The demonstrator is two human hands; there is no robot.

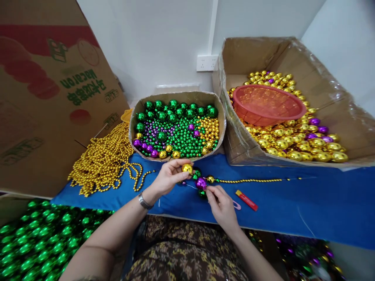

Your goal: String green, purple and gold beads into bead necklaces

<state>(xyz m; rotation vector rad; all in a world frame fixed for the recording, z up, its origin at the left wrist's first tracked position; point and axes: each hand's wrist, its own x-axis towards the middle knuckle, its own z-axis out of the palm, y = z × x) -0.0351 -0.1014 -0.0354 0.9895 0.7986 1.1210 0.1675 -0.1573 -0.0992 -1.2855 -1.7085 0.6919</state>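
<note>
My left hand [168,176] pinches a large gold bead [187,168] over the blue table [293,199]. My right hand [221,205] is closed on a thin string beside a purple bead [200,183] and a green bead under it. A strand of small gold beads [252,180] runs right from my hands across the table. Just behind my hands stands a cardboard tray of mixed beads [177,127], green, purple and gold.
A heap of gold bead strands [102,160] lies at the left. A big box of gold beads [295,136] holds a red plastic basket [268,104]. A red lighter [246,200] and pink scissors handle lie by my right hand. Green beads [38,238] fill the lower left.
</note>
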